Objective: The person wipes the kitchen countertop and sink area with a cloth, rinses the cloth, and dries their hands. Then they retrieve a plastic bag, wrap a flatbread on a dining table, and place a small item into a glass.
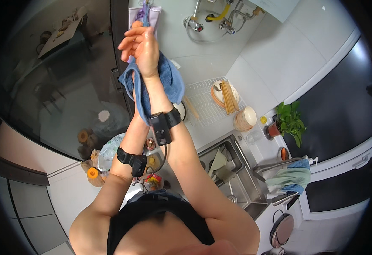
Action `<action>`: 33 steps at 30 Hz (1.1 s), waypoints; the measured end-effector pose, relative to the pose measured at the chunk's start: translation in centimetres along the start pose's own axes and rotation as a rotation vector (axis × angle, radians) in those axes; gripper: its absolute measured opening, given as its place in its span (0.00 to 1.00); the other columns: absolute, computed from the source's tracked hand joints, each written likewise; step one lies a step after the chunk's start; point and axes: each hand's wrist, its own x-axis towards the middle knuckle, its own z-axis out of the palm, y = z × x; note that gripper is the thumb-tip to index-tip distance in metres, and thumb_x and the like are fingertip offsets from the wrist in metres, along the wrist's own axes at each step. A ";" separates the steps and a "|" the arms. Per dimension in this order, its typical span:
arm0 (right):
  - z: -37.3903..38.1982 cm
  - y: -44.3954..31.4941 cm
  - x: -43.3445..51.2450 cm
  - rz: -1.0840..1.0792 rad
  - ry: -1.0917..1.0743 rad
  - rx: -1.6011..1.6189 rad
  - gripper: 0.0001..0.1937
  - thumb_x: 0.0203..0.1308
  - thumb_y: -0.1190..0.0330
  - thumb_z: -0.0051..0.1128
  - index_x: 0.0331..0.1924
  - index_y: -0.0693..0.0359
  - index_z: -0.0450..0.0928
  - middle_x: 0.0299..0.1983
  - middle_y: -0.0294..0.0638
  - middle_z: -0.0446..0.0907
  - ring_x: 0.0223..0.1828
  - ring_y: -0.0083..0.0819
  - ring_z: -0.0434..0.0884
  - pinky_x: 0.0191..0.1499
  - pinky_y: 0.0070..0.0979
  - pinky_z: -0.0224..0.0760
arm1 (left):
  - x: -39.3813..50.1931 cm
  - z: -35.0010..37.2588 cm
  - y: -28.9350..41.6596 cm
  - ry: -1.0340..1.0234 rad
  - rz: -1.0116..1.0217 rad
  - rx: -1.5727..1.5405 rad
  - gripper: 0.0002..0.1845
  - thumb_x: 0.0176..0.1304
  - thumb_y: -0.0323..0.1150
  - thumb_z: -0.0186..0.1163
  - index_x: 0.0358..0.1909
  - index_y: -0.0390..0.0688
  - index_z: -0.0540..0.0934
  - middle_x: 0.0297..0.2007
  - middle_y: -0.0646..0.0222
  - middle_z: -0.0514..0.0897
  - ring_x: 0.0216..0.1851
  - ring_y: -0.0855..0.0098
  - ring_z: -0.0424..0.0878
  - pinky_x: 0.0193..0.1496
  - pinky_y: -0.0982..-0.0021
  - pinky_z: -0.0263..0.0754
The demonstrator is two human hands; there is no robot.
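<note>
A blue terry towel [170,75] hangs at the wall in front of me, and both my arms reach up to it. My right hand [146,52] is in front of the towel, fingers slightly curled and apart, its skin wet-looking. Nothing shows between those fingers. Most of my left hand [137,24] is hidden behind the towel and my right hand; only a fingertip seems to show above. A towel fold lies over my left wrist. Behind the hands hangs a pale purple cloth [155,16]. Each forearm wears a black strapped device [162,127], with a cable running down.
On the right are a wire dish rack [201,92] with plates and chopsticks, stacked bowls [245,119], a steel sink [237,188] and a potted plant [289,122]. Valves and pipes [194,24] stick out above. A dark glossy panel [77,79] and a cut squash [93,175] are on the left.
</note>
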 end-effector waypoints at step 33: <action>1.3 0.4 -11.6 0.404 0.300 0.527 0.25 0.75 0.43 0.39 0.51 0.57 0.75 0.35 0.43 0.79 0.34 0.36 0.79 0.38 0.33 0.76 | 4.0 10.8 5.0 -0.686 0.294 0.134 0.37 0.70 0.55 0.57 0.71 0.42 0.62 0.65 0.50 0.70 0.59 0.59 0.76 0.65 0.53 0.72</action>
